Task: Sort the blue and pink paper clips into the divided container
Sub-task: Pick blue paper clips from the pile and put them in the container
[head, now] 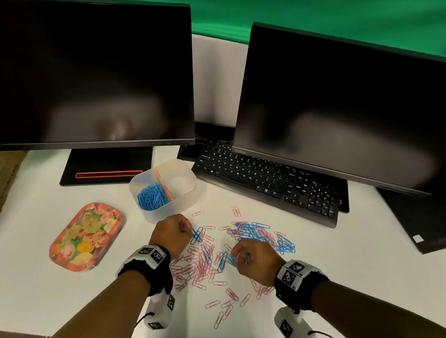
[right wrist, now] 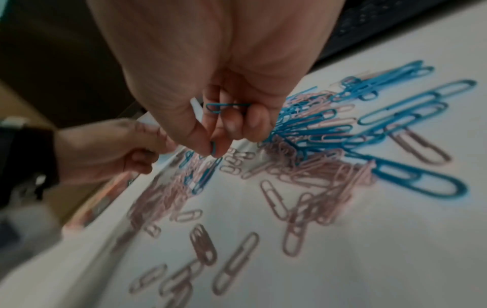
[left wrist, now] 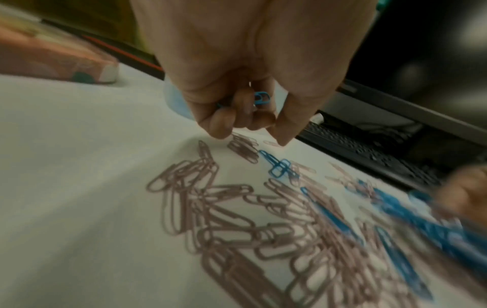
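Two hands: I see both low over the loose pile on the white desk (head: 63, 297).
Left hand (head: 171, 233): fingers curled, holding blue clips (left wrist: 261, 98).
Right hand (head: 256, 260): thumb and finger pinch a blue clip (right wrist: 214, 148); another lies across its curled fingers.
Pile: pink clips (head: 193, 272) and blue ones (head: 252, 230) mixed, between the hands and to the right.
Container (head: 185, 173): beyond the left hand; its left half holds blue clips, orange divider upright.
Around: flowered tray (head: 86, 238) to the left, keyboard (head: 269, 182) to the right, two dark monitors (head: 70, 75) behind.

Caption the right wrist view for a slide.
Right hand pinches blue paper clips above mixed pink paper clips.
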`<state>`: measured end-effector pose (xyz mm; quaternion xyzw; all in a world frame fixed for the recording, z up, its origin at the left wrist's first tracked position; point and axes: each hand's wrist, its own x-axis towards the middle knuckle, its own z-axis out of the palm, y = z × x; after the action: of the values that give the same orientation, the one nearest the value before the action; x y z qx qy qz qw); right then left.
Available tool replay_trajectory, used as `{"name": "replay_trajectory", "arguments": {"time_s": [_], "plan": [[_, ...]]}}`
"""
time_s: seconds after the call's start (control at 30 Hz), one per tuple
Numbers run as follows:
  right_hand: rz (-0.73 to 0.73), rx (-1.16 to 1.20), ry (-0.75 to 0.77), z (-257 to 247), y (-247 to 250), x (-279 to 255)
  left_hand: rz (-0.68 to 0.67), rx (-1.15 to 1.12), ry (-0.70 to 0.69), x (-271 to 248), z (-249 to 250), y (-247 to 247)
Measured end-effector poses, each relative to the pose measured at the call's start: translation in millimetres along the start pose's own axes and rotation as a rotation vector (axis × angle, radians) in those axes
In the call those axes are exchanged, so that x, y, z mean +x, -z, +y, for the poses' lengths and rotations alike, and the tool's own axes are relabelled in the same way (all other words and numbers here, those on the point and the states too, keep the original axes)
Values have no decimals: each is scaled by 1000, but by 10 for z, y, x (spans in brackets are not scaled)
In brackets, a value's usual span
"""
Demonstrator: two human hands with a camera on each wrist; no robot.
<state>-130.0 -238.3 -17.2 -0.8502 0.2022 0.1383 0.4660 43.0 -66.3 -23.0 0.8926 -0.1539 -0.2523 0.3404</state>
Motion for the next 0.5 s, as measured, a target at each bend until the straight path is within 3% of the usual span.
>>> {"name": "replay_trajectory", "arguments": {"time_s": [0.27, 0.5], "plan": [[70, 271, -138, -81, 71, 107, -45, 493, 24, 81, 167, -185], [82, 348, -129, -128, 141, 132, -106, 531, 75, 173, 135, -154]]}}
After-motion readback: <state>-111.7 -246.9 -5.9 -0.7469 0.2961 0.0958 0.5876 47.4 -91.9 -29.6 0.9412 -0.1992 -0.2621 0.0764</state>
